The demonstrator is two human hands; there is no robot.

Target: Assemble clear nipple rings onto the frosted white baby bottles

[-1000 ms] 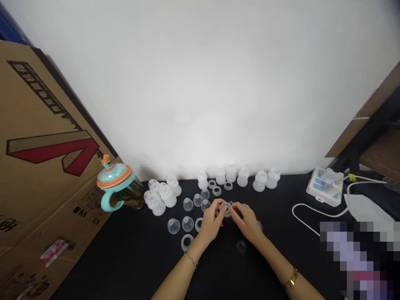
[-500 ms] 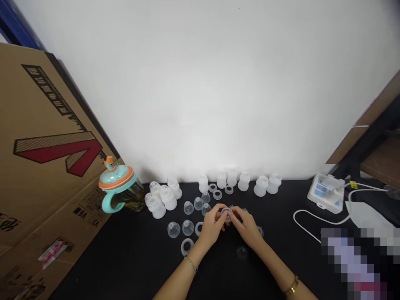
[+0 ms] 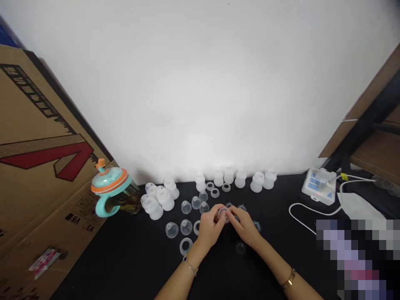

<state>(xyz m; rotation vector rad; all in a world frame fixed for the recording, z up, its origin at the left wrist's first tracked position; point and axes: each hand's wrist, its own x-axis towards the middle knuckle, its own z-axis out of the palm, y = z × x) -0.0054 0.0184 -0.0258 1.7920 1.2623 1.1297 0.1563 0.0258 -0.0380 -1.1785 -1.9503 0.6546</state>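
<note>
My left hand (image 3: 211,226) and my right hand (image 3: 246,228) meet above the black table, both closed on one small translucent ring (image 3: 223,211). Fingers cover much of the ring; whether another part sits inside it cannot be made out. Just right of my right hand lies a clear bottle nipple (image 3: 257,226), and a further nipple (image 3: 241,248) rests below the hands. Left of my left hand are a loose white ring (image 3: 186,246), a clear dome cap (image 3: 186,227) and several more domes. A second ring (image 3: 196,227) is partly hidden by my left hand.
White bottles (image 3: 257,182) stand along the wall, with a few rings (image 3: 215,193) before them. Capped bottles (image 3: 165,198) cluster left, beside a teal-handled jug (image 3: 109,187) and a cardboard box (image 3: 43,187). On the right are a power strip (image 3: 318,186) and its white cable (image 3: 300,204).
The view has shifted slightly, so most things appear a little further left. Both hands stay together on the ring, with small changes in the fingers and the ring's tilt.
</note>
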